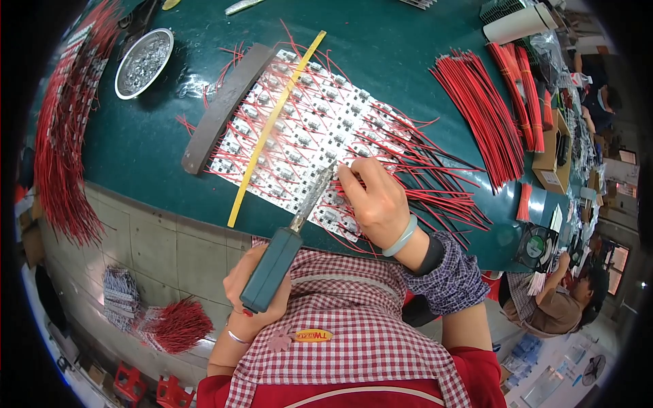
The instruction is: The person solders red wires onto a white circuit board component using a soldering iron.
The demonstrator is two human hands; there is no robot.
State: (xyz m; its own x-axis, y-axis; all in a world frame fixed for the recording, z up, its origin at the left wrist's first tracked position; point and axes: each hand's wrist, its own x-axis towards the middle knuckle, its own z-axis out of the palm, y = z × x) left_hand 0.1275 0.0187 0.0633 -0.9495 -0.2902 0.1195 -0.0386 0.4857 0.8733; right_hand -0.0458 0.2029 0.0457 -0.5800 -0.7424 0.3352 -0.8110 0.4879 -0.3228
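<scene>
My left hand (255, 289) is wrapped round the dark green handle of a soldering iron (273, 268). Its metal barrel slants up to the right, the tip resting at or just over a panel of small white circuit boards (289, 166). Thumb and forefinger of my right hand (373, 200) pinch together beside that tip, low over the panel; whatever sits between them is too small to make out. Red and black wires (435, 200) fan out from the panel's right side, partly beneath my right hand. A yellow strip (277, 126) lies across the boards, and a dark grey bar (228, 109) lies along their left edge.
A bowl of metal bits (144, 64) stands far left, near a hanging heap of red-wired boards (64, 143). Bundles of red wire (479, 115) lie at the right, by a cardboard box (552, 160) and a small fan (536, 245). Another person (561, 299) sits at the right.
</scene>
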